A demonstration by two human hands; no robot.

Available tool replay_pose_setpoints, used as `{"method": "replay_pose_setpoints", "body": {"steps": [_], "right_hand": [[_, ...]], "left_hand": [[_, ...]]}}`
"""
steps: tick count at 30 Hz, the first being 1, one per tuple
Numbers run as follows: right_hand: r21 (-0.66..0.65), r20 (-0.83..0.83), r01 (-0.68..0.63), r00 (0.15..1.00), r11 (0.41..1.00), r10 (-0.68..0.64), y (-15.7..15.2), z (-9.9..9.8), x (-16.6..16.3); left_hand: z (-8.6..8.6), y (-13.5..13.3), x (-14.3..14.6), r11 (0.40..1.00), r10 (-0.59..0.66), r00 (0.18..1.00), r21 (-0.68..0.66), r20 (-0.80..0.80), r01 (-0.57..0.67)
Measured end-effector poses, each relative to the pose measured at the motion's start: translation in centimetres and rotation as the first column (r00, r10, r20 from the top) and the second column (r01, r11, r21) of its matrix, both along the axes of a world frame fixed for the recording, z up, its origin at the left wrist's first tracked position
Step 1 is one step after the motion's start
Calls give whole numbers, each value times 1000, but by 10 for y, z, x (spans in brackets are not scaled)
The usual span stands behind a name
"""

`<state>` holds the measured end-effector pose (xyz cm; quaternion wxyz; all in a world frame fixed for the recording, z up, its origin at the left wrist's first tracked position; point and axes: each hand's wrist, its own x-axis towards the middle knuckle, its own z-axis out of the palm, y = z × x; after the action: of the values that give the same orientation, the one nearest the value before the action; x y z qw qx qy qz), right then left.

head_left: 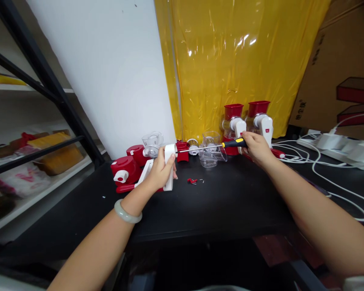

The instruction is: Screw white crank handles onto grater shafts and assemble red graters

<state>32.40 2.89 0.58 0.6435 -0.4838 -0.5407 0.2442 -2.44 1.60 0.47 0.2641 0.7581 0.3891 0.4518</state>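
Observation:
My left hand [161, 169] is closed round a white plastic handle piece [169, 161] held upright over the black table [224, 202]. My right hand [256, 148] grips a screwdriver with a black and yellow handle [234, 142]; its metal shaft runs left and the tip meets the top of the white piece. A pale bangle [126, 213] sits on my left wrist. Small red bits and screws [193, 181] lie on the table between my hands.
Red and white grinder parts [125, 171] lie at the left, clear plastic cups [211, 148] in the middle, two assembled red-topped units [248, 117] behind my right hand. White cables and power strips [330, 149] at right. Yellow plastic sheet [230, 60] behind; metal shelving [33, 161] at left.

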Motion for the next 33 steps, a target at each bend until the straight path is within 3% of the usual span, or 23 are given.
{"method": "replay_pose_setpoints", "body": {"steps": [8,13,20,27,33], "right_hand": [[114,119,61,990,992,-75,-2,0,4],[147,164,76,981,986,-100,-4,0,5],[143,147,59,986,988,-80,-9,2,1],[52,46,-93,995,994,91,-1,-5,0],[-95,-50,-134,990,986,130,-4,0,-1]], "left_hand": [[-1,0,4,977,-25,988,-207,152,57],[1,1,7,916,-21,970,-385,240,116],[4,0,9,845,-13,963,-512,269,155],[-1,2,7,968,86,983,-249,164,-43],[-2,1,-2,997,71,997,40,1,-71]]}}
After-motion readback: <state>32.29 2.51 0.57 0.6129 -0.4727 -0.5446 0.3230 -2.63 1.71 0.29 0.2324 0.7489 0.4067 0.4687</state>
